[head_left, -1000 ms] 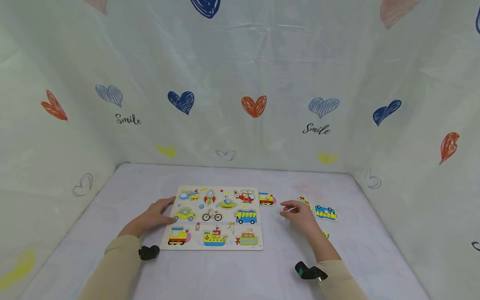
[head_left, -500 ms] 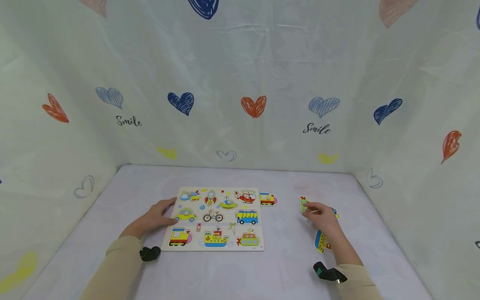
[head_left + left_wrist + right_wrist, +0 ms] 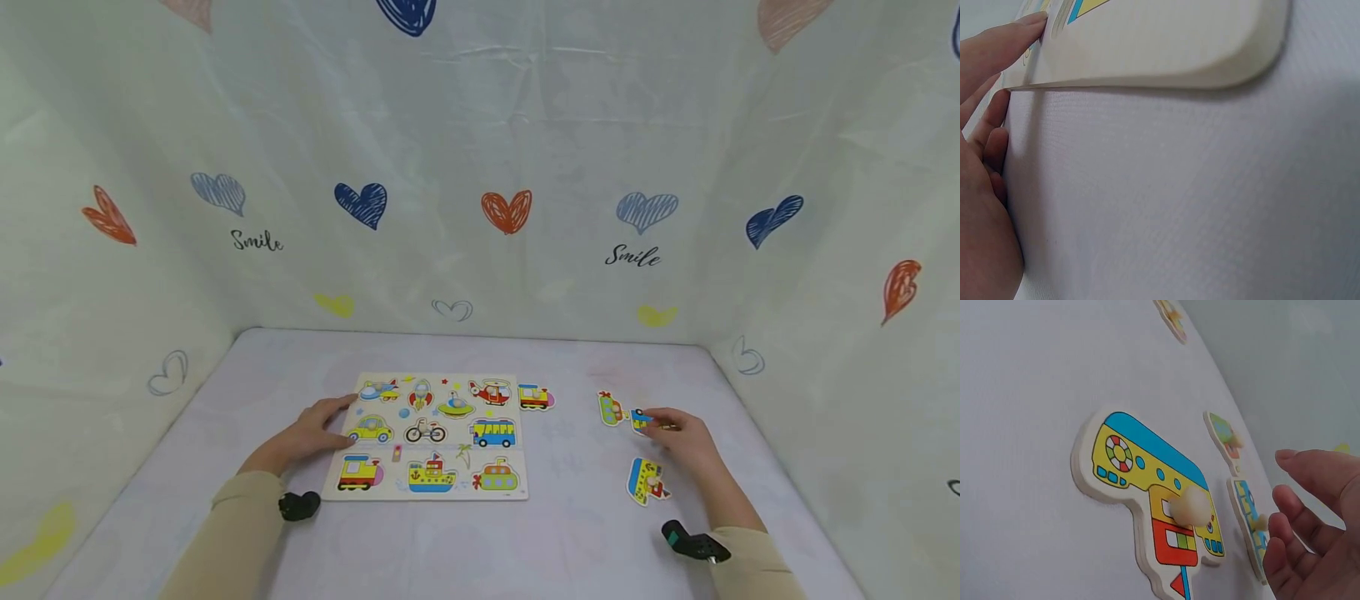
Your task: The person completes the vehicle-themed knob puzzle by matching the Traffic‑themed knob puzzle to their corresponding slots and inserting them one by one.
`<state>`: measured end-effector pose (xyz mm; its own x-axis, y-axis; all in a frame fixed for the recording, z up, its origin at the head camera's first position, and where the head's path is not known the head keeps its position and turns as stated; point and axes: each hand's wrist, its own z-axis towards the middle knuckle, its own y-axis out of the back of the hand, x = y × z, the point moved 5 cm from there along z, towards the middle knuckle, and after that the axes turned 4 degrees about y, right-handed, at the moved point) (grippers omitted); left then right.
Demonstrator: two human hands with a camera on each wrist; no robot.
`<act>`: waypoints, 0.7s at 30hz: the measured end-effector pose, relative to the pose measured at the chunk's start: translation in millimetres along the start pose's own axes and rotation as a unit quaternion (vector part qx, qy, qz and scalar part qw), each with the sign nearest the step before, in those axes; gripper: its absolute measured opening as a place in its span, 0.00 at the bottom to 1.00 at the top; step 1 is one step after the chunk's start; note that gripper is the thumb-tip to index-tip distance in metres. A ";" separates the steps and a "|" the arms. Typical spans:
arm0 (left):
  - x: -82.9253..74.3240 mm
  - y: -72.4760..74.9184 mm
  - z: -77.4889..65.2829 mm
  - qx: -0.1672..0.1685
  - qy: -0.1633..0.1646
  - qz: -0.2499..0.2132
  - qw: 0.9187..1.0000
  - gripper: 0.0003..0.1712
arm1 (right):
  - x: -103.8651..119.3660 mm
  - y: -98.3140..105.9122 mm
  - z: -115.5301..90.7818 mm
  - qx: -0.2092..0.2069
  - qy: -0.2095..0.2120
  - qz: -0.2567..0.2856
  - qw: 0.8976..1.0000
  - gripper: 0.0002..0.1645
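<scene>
My left hand (image 3: 309, 431) holds the left edge of the vehicle puzzle board (image 3: 420, 496). In the left wrist view the thumb lies on top of the board (image 3: 1166, 56) and other fingers meet its side. My right hand (image 3: 690, 442) is over the bus piece (image 3: 640, 420), covering part of it. In the right wrist view thumb and fingers stand apart beside the knob of the bus piece (image 3: 1246, 509). The submarine piece (image 3: 611, 409) lies against its left end. Nearer me is the ship piece (image 3: 643, 481), its round knob showing in the right wrist view.
A train piece (image 3: 534, 397) lies by the board's upper right edge. White cloth (image 3: 465, 554) covers the table. Heart-printed fabric walls (image 3: 480, 150) rise at the back and both sides. A dark wrist camera (image 3: 693, 543) sits by the right sleeve.
My right hand has moved rightward, from between the train and submarine pieces, past the submarine piece to the bus piece. The ship piece has come into full view. My left hand stays put.
</scene>
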<state>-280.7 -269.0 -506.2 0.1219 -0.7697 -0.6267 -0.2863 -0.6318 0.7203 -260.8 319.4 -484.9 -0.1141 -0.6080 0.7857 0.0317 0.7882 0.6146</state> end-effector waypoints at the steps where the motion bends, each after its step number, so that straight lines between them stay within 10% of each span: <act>1: -0.3 0.1 -0.4 0.000 -0.003 0.000 1.000 0.51 | -1.4 1.9 0.2 0.001 -0.001 -0.001 1.000 0.24; 21: -5.8 1.1 -5.2 0.001 -0.005 0.003 1.000 0.48 | -24.4 8.8 14.1 0.009 -0.012 0.009 1.000 0.23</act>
<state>-276.8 -265.7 -500.2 0.1102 -0.7729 -0.6249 -0.2883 -0.6265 0.7241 -271.7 342.6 -499.6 -0.1373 -0.5907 0.7951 0.0167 0.8012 0.5981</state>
